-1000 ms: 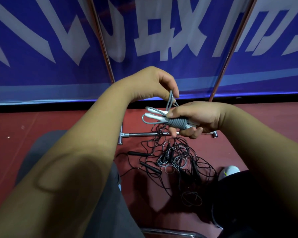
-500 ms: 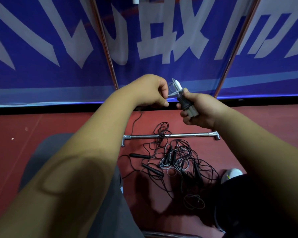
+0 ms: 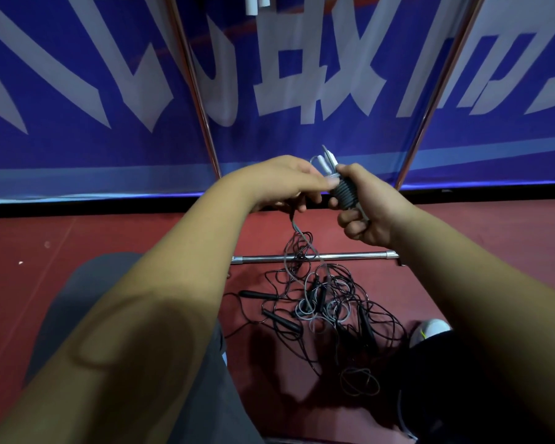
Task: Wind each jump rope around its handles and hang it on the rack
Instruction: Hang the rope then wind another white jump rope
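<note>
Our left hand [image 3: 282, 184] and right hand [image 3: 369, 209] meet ahead of us, holding the wound jump rope [image 3: 345, 193] between them. Below, on the floor [image 3: 141, 238], a tangle of ropes [image 3: 321, 302] lies before the rack's base bar [image 3: 350, 255], some loops crossing it. A banner [image 3: 77, 149] stands behind the rack. A shoe [image 3: 430, 331] sits right of the tangle.

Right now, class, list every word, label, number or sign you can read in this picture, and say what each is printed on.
On the blue banner: large white Chinese characters, cut off at the top edge and crossed by the rack poles; none reads whole, so nothing to quote.
On the wound jump rope, the tangled ropes on the floor and the white shoe: no print can be made out.
</note>
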Action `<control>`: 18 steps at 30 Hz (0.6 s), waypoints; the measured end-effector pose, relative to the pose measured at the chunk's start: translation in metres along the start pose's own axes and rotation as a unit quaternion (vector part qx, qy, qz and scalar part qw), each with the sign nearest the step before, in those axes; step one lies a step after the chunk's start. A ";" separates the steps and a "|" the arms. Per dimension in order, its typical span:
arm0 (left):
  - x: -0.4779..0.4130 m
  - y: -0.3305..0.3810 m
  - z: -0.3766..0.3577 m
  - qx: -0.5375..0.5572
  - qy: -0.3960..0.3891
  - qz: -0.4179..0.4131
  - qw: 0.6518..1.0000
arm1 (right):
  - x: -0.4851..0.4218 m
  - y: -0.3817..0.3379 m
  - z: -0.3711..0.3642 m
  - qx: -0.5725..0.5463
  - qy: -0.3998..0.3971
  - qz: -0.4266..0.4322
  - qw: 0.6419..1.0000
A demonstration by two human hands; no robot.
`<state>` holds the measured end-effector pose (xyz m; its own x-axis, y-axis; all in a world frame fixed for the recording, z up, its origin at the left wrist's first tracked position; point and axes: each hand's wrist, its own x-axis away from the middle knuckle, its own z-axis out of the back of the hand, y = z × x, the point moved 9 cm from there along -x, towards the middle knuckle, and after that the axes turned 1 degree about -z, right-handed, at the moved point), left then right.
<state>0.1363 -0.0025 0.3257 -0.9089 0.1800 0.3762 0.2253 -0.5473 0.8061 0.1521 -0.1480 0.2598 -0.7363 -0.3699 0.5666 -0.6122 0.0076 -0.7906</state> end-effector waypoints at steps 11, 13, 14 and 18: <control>-0.019 -0.022 0.020 0.076 0.125 0.005 0.989 | 0.014 0.000 -0.026 0.052 -0.051 0.027 0.997; -0.020 -0.016 0.023 0.095 0.131 -0.035 0.986 | 0.017 0.000 -0.030 0.038 -0.068 0.016 0.997; -0.020 -0.013 0.024 0.098 0.135 -0.050 0.985 | 0.019 0.000 -0.032 0.033 -0.075 0.011 0.997; -0.019 -0.003 0.026 0.085 0.160 -0.082 0.980 | 0.022 -0.003 -0.035 0.014 -0.088 0.011 0.996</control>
<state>0.1623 0.0175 0.3278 -0.9951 -0.0261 0.0956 0.0982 -0.3842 0.9180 0.1279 -0.1233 0.2825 -0.6856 -0.5269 0.5023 -0.5874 -0.0072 -0.8093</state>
